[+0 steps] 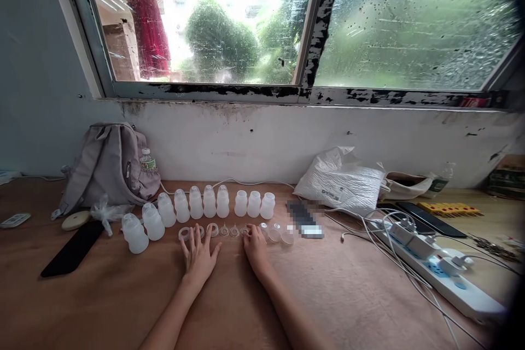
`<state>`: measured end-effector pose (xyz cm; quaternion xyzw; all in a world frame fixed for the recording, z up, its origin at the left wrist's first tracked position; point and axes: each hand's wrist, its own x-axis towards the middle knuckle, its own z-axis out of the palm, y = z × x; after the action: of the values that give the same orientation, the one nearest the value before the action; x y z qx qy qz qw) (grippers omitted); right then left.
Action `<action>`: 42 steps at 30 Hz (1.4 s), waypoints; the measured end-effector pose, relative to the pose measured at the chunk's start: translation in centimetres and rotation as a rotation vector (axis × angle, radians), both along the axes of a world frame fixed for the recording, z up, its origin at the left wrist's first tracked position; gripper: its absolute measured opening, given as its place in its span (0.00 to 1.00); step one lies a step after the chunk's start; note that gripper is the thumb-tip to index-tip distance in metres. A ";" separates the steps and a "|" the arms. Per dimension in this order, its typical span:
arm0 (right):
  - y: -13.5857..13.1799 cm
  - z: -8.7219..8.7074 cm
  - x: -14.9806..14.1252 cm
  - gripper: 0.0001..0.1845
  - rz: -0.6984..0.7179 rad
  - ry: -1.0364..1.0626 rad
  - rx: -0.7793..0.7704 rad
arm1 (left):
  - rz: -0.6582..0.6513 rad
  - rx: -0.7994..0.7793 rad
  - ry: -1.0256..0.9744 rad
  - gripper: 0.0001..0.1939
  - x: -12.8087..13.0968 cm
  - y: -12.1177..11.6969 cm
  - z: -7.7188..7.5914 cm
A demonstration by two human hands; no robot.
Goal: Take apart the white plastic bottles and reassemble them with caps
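My left hand lies on the table with its fingers spread, the fingertips over a row of whitish collar rings. To its right are clear baby bottle teats. The fingers of my right hand are bent and close around a teat, which they partly cover. Right of that hand lie several clear domed caps. Behind both hands, frosted baby bottles stand upright in a curved row, topped with domed covers. Three open-necked bottles stand at the right end.
A grey backpack, a plastic bag and a black phone-like slab are on the left. On the right lie a silver mailer bag, a power strip with loose cables, and a yellow toothed object. Windows rise behind.
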<state>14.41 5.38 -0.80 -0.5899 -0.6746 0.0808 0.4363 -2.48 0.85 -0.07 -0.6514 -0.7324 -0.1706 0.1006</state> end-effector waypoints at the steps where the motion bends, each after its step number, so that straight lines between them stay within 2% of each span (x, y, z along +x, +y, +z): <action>1: 0.0 0.0 0.0 0.13 -0.001 0.003 0.006 | 0.007 -0.017 -0.005 0.30 0.0 0.0 0.0; 5: -0.2 0.1 0.0 0.13 0.008 0.019 0.015 | 0.008 -0.043 -0.020 0.31 -0.2 0.3 0.0; 12: -0.5 0.4 0.0 0.11 0.014 0.065 0.043 | -0.045 0.003 -0.001 0.29 -1.0 0.8 -0.3; 16: -1.0 1.3 0.0 0.12 0.023 0.059 0.095 | -0.047 0.035 -0.016 0.28 -1.1 0.8 -0.4; 20: -0.3 4.2 -1.0 0.15 0.105 0.003 0.137 | -0.066 0.073 -0.025 0.25 -1.0 0.5 0.1; 26: 3.7 10.2 -4.3 0.23 0.170 -0.188 0.077 | -0.087 0.137 -0.027 0.19 -0.9 -0.3 0.9; 29: 5.2 11.5 -5.4 0.24 0.173 -0.276 0.003 | -0.098 0.174 -0.039 0.19 -1.2 -0.3 0.5; 32: 5.6 11.5 -5.8 0.20 0.179 -0.295 -0.024 | -0.115 0.252 -0.079 0.19 -1.7 0.1 0.1; 35: 4.8 11.3 -5.5 0.17 0.167 -0.269 -0.009 | -0.152 0.370 -0.149 0.19 -2.0 0.3 0.3; 37: 3.6 11.2 -4.9 0.17 0.165 -0.180 0.045 | -0.191 0.460 -0.196 0.20 -1.9 0.1 0.9; 40: 0.5 10.9 -3.6 0.18 0.206 0.034 0.181 | -0.231 0.573 -0.240 0.26 -1.4 -0.8 2.4; 42: -2.0 10.4 -2.6 0.17 0.270 0.111 0.188 | -0.277 0.611 -0.232 0.31 -1.0 -1.4 3.2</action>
<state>11.79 3.36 9.62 -0.4450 -0.7273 0.1076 0.5113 -3.52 -0.58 3.15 -0.6607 -0.5589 -0.4667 0.1826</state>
